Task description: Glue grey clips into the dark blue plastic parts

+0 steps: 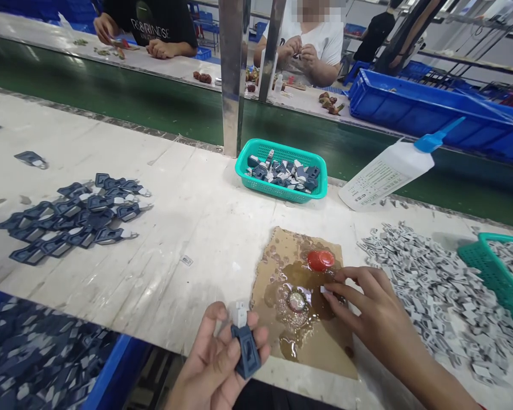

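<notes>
My left hand (222, 353) is closed on a dark blue-grey plastic part (246, 352) with a light grey tip pointing up. Between the fingertips of my right hand (363, 304) is a small light grey plastic piece (324, 290), held over a piece of cardboard (265, 319). The cardboard is wet with a shiny, clear liquid. On it stand a red cap (320, 260) and a small round dish-like thing (297, 302) in the liquid. A large heap of small grey pieces (440, 290) lies right of my right hand.
Finished-looking blue-grey parts (77, 213) lie in a group at the left. A green basket (282, 195) of similar parts stands at the back, beside a metal post (231, 80). A white bottle (387, 173) leans at the right. A blue bin (115, 370) is front left. People sit across.
</notes>
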The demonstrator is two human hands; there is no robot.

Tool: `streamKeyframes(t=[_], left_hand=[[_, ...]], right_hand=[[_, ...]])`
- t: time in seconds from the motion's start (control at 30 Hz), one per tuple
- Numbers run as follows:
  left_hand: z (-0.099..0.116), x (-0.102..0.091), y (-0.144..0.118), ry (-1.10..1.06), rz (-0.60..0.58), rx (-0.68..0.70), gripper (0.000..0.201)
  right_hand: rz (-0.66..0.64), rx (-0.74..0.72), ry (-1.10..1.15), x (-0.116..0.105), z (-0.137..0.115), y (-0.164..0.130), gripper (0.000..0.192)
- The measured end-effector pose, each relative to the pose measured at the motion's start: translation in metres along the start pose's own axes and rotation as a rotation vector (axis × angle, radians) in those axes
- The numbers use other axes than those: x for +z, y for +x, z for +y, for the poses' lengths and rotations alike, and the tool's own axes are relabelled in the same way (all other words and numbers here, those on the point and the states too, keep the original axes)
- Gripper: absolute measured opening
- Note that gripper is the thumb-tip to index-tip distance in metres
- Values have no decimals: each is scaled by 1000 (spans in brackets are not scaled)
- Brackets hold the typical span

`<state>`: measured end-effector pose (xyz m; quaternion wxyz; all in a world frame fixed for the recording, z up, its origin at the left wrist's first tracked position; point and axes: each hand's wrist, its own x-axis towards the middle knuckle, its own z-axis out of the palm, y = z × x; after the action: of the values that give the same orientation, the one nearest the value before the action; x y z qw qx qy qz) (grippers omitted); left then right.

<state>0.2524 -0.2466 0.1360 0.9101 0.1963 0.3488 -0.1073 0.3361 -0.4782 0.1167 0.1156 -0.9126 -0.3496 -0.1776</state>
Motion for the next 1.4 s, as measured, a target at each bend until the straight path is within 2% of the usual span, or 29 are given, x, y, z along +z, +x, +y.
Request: streamKeyframes(t=[0.1, 0.23, 0.43, 0.57, 0.73, 0.87, 0.97, 1.23, 1.4], left_hand=[[0, -4, 5, 8, -28, 33, 39], [0, -6, 7, 53, -60, 48, 32], [-1, 1, 2, 63, -155, 47, 26], [-6, 6, 3, 123, -149, 61, 22], [-22, 8, 13, 217, -146, 145, 23], [-31, 7, 18, 275, -175, 208, 23], [-33, 7, 18, 325, -183, 262, 22], [-33, 5, 18, 384, -183, 297, 21], [-32, 6, 14, 450, -173, 351, 17]], right_hand=[[54, 1, -27, -9, -2, 3, 6], [166, 35, -66, -19, -6, 7, 8], [152, 62, -9, -9, -7, 4, 7], [131, 92, 49, -3, -5, -1, 5], [203, 220, 130, -12, -25, -1, 12], [139, 242, 341, -22, -51, 3, 13], [121, 227, 418, -24, -62, 7, 13], [132, 169, 483, -16, -67, 10, 13], [21, 130, 519, -20, -65, 9, 14]])
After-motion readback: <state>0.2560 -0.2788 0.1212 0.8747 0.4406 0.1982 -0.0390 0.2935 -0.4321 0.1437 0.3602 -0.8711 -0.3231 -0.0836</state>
